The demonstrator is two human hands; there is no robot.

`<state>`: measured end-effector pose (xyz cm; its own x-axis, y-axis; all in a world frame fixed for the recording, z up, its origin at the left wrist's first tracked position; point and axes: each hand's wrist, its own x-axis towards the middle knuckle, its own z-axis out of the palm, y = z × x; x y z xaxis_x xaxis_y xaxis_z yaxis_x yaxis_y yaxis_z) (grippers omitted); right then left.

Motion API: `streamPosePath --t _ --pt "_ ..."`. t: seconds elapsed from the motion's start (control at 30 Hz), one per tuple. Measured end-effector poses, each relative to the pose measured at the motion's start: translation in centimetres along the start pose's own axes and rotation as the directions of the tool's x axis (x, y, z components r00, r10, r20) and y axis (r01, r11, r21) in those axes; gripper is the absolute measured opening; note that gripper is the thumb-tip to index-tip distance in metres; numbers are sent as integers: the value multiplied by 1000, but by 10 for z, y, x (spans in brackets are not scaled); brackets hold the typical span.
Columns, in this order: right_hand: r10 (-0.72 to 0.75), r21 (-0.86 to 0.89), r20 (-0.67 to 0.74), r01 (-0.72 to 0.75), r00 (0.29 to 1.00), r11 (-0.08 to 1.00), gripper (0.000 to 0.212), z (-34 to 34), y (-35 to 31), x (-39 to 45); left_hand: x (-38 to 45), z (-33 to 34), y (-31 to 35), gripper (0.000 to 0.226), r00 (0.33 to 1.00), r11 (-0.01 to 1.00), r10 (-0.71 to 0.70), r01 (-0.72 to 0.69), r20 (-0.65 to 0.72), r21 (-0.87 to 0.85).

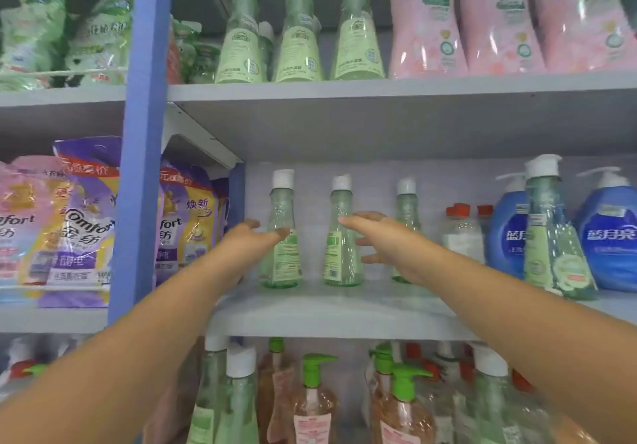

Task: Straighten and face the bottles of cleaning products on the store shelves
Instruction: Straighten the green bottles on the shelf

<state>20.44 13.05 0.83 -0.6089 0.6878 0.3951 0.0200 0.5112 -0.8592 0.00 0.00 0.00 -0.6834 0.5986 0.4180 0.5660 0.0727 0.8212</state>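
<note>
Both hands reached in with straight fingers holding nothing, the left hand (253, 238) touching the left green bottle (281, 233) and the right hand (375, 237) at three o'clock of the middle green bottle (341, 237), so a careless nudge might have toppled these narrow-necked bottles standing back-label-out on the middle shelf (331, 312).

Two bare forearms, sleeveless to the frame's edge, no watch, rings or gloves on the hands (253, 240)

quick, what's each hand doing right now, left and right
Left hand: open, fingers straight, fingertips at the left green bottle, gripping nothing.
Right hand: open, reaching between the middle green bottle and the next one, holding nothing.
</note>
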Motion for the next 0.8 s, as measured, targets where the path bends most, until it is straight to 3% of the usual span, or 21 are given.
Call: streamPosePath --t 0.1,0.2,0.33,0.43,0.67,0.8 --pt "25 -110 -59 -31 998 993 68 0 -3 22 27 -6 2 88 1000 998 6 -6 3 70" --pt "52 -262 -111 -79 993 962 73 -2 -12 45 48 -9 13 81 995 999 -39 36 92 35" --pt "157 -408 -115 -191 981 893 74 5 -19 75 72 -2 19 48 971 990 -32 -2 237 143" --pt "139 -451 -128 -183 982 874 72 17 -21 94 89 4 20 36 954 981 -35 -24 299 191" --pt "165 -479 -82 -184 983 858 55 39 -23 131 120 1 24 53 927 953 -197 106 320 282" --pt "154 -407 -8 -144 988 902 48 49 -17 149 136 2 10 70 959 939 -198 126 202 319"
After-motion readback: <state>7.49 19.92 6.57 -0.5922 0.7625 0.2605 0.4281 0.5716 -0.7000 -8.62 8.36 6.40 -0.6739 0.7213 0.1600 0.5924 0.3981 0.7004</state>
